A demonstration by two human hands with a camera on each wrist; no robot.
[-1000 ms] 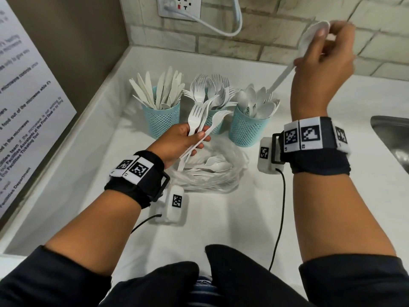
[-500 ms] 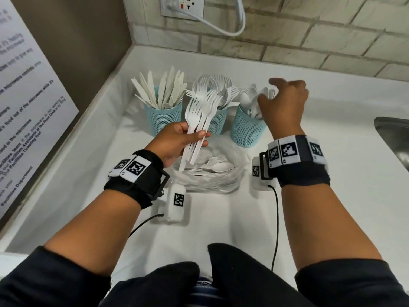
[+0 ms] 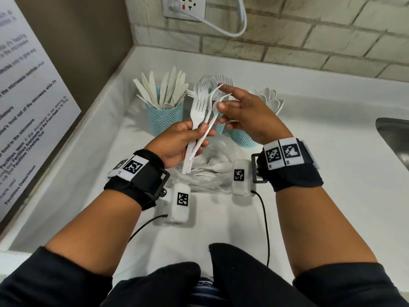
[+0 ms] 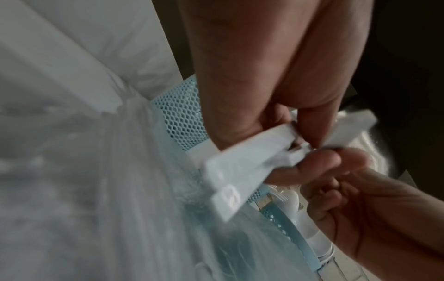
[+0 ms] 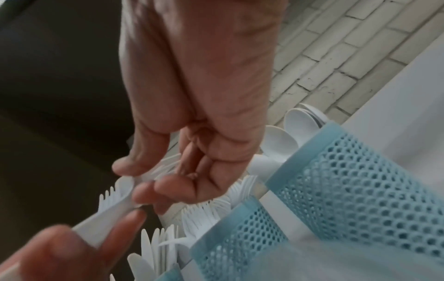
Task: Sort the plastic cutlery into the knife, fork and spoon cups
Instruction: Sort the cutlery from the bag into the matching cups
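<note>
- Our left hand (image 3: 179, 140) grips a fan of white plastic forks (image 3: 200, 111) by the handles, tines up, so one can be separated.
- Our right hand (image 3: 245, 111) pinches one fork head between thumb and fingers.
- The fork cup (image 3: 218, 127) stands just behind, between knife cup (image 3: 164, 118) and spoon cup (image 3: 242, 136).

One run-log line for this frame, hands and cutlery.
left hand: grips forks | right hand: fingering fork heads, grasp unclear | fork cup: behind hands
</note>
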